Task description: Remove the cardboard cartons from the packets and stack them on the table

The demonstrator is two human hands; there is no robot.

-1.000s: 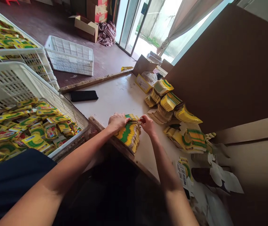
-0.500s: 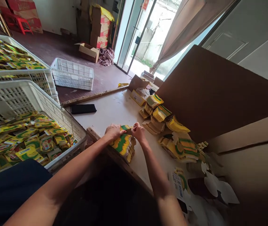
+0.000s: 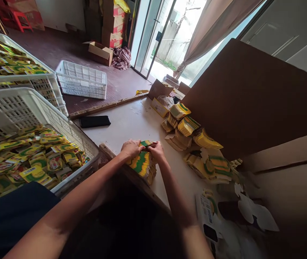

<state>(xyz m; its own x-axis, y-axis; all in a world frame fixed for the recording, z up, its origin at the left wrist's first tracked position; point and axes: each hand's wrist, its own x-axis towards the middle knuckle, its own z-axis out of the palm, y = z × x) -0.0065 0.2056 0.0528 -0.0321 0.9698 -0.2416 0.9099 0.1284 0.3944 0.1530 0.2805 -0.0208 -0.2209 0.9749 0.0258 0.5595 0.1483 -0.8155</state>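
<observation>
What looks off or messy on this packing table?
The bundles of yellow-green packets by the brown cardboard sheet lie tumbled at odd angles, not stacked. Torn white card scraps litter the near right corner. Both hands, left hand and right hand, grip a fanned packet stack at the table edge.

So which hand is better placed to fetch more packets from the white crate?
Probably the left hand: the white crate lies on its side of the packet stack, while the right hand would cross over.
</observation>
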